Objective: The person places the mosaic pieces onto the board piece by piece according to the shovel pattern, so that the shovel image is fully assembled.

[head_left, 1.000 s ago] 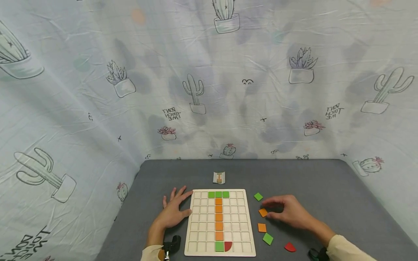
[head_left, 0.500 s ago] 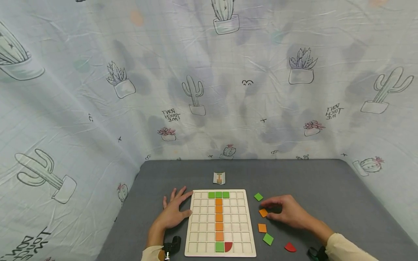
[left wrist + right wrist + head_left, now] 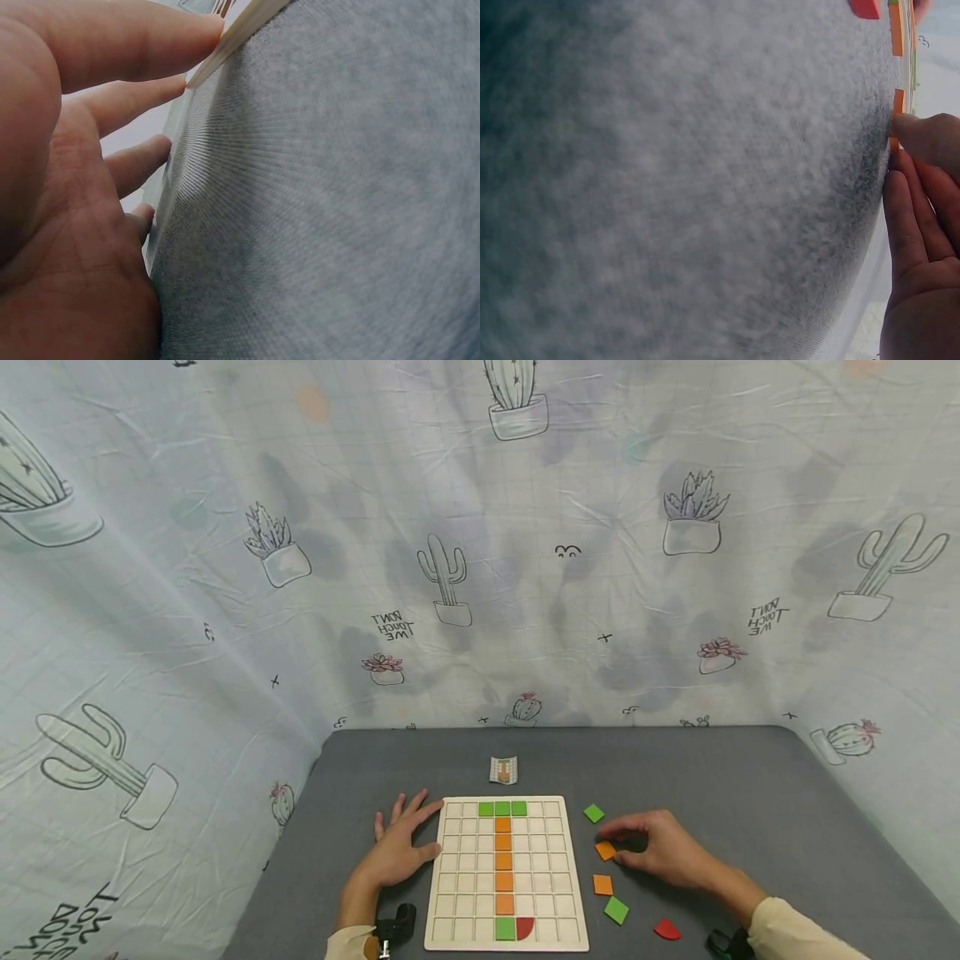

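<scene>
A pale wooden grid board [image 3: 457, 885] lies on the grey table. Green squares fill part of its top row, an orange column [image 3: 503, 861] runs down the middle, and a green square with a red quarter-round piece [image 3: 524, 928] sits at the bottom. My left hand [image 3: 397, 852] rests spread at the board's left edge, thumb and index tips against the rim [image 3: 247, 34]. To the right of the board, my right hand [image 3: 663, 847] pinches a small orange square tile [image 3: 604, 851] at table level. In the right wrist view the thumb [image 3: 926, 136] overlaps that tile.
Loose pieces lie right of the board: a green square [image 3: 594, 813], another orange square [image 3: 602, 884], a second green square [image 3: 617, 910] and a red quarter-round [image 3: 667, 929]. A small pattern card [image 3: 503, 770] lies behind the board. Cactus-print cloth [image 3: 570, 610] hangs around the table.
</scene>
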